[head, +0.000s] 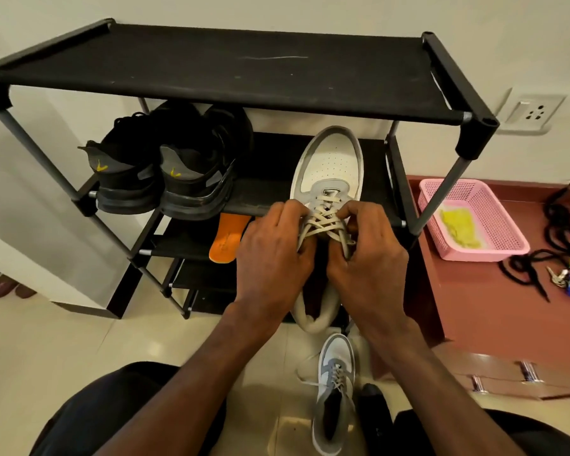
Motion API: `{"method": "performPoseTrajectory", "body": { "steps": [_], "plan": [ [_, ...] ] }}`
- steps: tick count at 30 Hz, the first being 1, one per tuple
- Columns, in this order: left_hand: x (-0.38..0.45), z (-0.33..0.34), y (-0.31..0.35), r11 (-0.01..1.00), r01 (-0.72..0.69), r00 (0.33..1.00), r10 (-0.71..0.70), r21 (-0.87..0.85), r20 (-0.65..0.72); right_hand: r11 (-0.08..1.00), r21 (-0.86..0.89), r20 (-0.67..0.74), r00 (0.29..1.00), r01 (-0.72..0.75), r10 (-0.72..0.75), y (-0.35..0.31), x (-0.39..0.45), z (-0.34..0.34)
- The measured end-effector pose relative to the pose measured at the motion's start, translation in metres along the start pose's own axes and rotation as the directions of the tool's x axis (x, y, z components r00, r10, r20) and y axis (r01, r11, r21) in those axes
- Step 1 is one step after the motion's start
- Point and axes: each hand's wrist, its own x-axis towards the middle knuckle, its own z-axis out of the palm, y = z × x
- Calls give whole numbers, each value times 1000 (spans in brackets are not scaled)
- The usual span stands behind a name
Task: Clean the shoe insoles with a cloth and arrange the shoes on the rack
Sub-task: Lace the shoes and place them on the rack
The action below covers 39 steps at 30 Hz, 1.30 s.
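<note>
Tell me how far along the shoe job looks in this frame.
Done: the black pair stands on the rack. In hand: both hands, left and right, grip the white sneaker at its laces. Left: its mate lies on the floor, an orange insole lies loose on a lower shelf, and the yellow cloth sits in the pink basket.

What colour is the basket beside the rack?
Pink basket, clearest in the head view.

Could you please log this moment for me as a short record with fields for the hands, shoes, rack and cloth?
left hand: grips white sneaker at the laces
right hand: grips same sneaker's laces
second sneaker: on floor, near the person
black shoes: pair on shoe rack, second shelf
orange insole: on lower shelf
yellow cloth: in pink basket
</note>
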Motion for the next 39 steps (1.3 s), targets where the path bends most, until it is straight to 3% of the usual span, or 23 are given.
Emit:
{"method": "performPoseTrajectory", "body": {
  "steps": [7, 14, 19, 30, 33, 39],
  "plan": [
    [0, -3, 11, 986, 103, 994, -105, -130, -5, 993, 83, -63, 994, -85, 90, -6, 2, 1],
    [5, -6, -8, 988, -27, 988, 49, -153, 143, 991, 90, 11, 995, -98, 97, 4, 4, -1],
    [12, -13, -16, 942, -20, 986, 73, -334, 149, 996, 50, 12, 997, -79, 78, 5, 2, 2],
    [26, -11, -25, 964, -135, 956, 187, -227, 225, 994, 59, 6, 995, -97, 97, 1, 2, 0],
    [27, -8, -27, 957, -155, 958, 206, -246, 198, 985, 94, -8, 989, -148, 149, -2, 3, 1],
    [35, 5, -31, 879, -183, 965, 246, -441, 90, 981, 102, 51, 985, -167, 163, 4, 3, 1]
  ]
}}
